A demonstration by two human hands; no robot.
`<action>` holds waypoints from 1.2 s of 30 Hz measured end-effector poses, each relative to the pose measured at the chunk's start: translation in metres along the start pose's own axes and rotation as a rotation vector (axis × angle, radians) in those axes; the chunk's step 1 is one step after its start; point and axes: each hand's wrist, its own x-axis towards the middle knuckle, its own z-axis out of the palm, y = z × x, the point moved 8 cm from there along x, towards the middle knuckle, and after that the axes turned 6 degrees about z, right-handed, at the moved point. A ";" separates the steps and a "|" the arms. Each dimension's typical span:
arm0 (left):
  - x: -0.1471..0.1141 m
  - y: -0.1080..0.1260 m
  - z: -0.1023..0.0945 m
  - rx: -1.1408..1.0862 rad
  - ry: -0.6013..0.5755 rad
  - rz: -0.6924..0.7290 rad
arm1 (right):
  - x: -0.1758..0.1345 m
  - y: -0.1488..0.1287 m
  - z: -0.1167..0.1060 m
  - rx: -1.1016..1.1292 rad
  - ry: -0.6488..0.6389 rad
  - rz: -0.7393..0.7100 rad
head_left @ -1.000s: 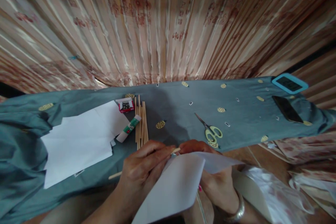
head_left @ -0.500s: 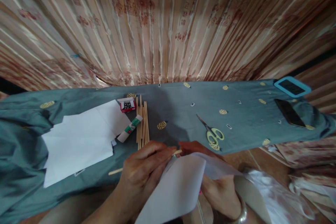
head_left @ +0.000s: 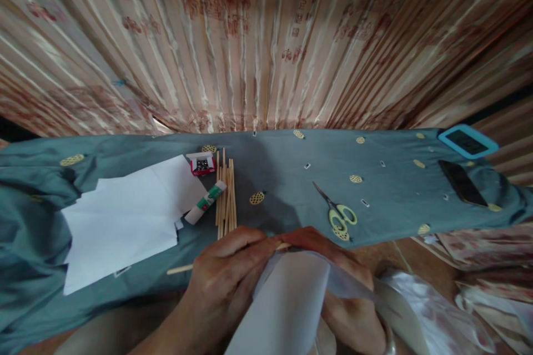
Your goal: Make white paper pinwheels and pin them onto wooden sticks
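A thin wooden stick [head_left: 180, 269] runs under my left hand [head_left: 227, 269], which is closed round it. One end pokes out on the left; a short bit of the stick shows between my fingertips. A curved sheet of white paper [head_left: 283, 302] hangs from the stick below my fingers. My right hand [head_left: 352, 299] is closed on the paper's upper edge, its fingertips touching my left ones at the stick. The sheet covers part of this hand, and where exactly paper and stick meet is hidden.
Left on the green cloth [head_left: 275, 172] lie white sheets [head_left: 129, 222], a glue stick [head_left: 206, 202], a red box of small metal pieces [head_left: 202, 165] and several wooden sticks [head_left: 227, 194]. Right are scissors [head_left: 339, 216], a black phone [head_left: 462, 183] and a blue-framed device [head_left: 468, 141].
My right fingers have moved in against my left fingertips, closing the small gap around the stick's end. The paper has shifted slightly right with them. The tabletop things lie as before.
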 end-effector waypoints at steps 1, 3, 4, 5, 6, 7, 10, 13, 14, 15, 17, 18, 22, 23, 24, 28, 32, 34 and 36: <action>0.001 0.001 0.000 0.012 0.002 0.001 | 0.000 0.000 0.000 0.010 0.004 0.009; 0.001 0.001 0.001 0.040 0.001 -0.001 | 0.001 0.001 0.001 0.031 0.008 0.029; 0.001 0.001 0.001 0.053 -0.002 -0.003 | 0.001 0.002 0.001 0.044 0.011 0.039; 0.002 0.000 0.001 0.058 -0.004 -0.002 | 0.002 0.003 0.001 0.060 0.013 0.048; 0.002 0.001 0.001 0.056 -0.002 0.006 | 0.002 0.004 0.001 0.075 0.015 0.056; 0.001 0.001 0.001 0.048 0.002 0.011 | 0.002 0.006 0.001 0.088 0.019 0.064; 0.001 0.001 0.000 0.038 0.006 0.040 | 0.003 0.010 0.001 0.104 0.022 0.088; 0.000 0.001 0.000 0.099 -0.021 0.043 | 0.003 0.013 0.001 0.096 0.027 0.099; 0.001 0.001 0.000 0.123 -0.031 0.042 | 0.002 0.013 -0.001 0.096 0.037 0.095; 0.001 0.001 0.001 0.143 -0.039 0.040 | 0.002 0.013 -0.002 0.097 0.049 0.090; 0.002 0.002 0.001 0.167 -0.048 0.039 | 0.002 0.013 -0.003 0.101 0.053 0.096; 0.002 0.003 0.001 0.176 -0.050 0.040 | 0.002 0.014 -0.002 0.102 0.044 0.109; 0.000 0.003 0.003 0.194 -0.053 0.045 | 0.002 0.019 0.001 0.113 -0.002 0.168; -0.001 0.004 0.003 0.192 -0.045 0.049 | 0.002 0.020 0.001 0.118 0.003 0.167; -0.002 0.004 0.003 0.187 -0.034 0.048 | 0.002 0.020 0.000 0.121 0.010 0.162; -0.003 0.001 0.006 0.168 -0.042 -0.001 | 0.004 0.019 -0.003 0.131 0.059 0.154; 0.001 0.003 0.008 0.167 -0.084 -0.016 | 0.004 0.023 -0.002 0.134 0.049 0.183; 0.003 0.005 0.008 0.181 -0.092 -0.008 | 0.003 0.025 -0.002 0.086 0.054 0.191; 0.005 0.006 0.008 0.196 -0.097 -0.008 | 0.002 0.026 -0.003 0.035 0.076 0.191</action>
